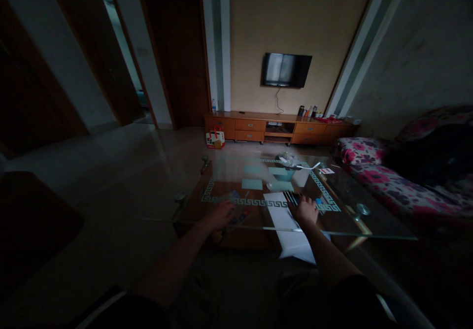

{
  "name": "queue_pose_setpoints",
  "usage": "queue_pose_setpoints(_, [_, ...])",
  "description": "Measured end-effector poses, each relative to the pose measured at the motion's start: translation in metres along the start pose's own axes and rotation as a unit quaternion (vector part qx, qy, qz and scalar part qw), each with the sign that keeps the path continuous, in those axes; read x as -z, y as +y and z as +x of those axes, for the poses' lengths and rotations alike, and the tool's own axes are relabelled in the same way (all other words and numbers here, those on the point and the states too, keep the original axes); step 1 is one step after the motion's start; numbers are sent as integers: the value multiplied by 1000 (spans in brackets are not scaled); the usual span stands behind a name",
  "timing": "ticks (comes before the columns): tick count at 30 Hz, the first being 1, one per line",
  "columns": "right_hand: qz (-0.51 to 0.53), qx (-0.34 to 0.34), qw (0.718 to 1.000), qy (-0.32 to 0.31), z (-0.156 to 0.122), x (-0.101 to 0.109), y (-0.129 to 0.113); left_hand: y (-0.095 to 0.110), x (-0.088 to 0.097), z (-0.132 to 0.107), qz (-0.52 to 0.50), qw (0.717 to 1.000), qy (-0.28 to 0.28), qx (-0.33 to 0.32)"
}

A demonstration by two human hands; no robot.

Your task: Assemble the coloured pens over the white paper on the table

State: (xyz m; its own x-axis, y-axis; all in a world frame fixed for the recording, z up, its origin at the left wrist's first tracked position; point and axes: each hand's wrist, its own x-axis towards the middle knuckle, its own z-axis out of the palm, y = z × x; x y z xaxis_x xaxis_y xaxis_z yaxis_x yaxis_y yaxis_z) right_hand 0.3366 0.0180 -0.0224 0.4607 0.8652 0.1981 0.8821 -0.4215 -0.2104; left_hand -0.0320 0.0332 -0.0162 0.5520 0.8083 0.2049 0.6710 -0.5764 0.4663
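Note:
A glass coffee table (343,220) stands in front of me in a dim room. My left hand (221,214) rests on the glass near some small coloured items (242,216); its fingers look curled, and what they hold is too dark to make out. My right hand (305,210) lies on a white sheet of paper (286,225) that hangs over the table's near edge. Its fingers touch a row of dark thin sticks or pens (291,197) at the top of the sheet.
A small basket with a crumpled bag (287,166) and a white card (326,171) sit further back on the table. A floral sofa (399,186) is at the right. A wooden TV cabinet (277,128), wall TV (286,70) and red gift bag (215,138) stand beyond.

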Motion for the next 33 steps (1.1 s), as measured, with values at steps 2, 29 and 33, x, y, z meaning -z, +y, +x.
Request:
queue_pose_setpoints(2, [-13, -44, 999, -22, -2, -3, -1, -6, 9, -10, 11, 1000, -5, 8])
queue_pose_setpoints(29, [-9, -77, 977, -198, 72, -15, 5, 15, 19, 30, -39, 990, 98, 90])
queue_pose_setpoints(33, [-2, -95, 977, -190, 66, -22, 0, 13, 14, 40, -63, 989, 97, 95])
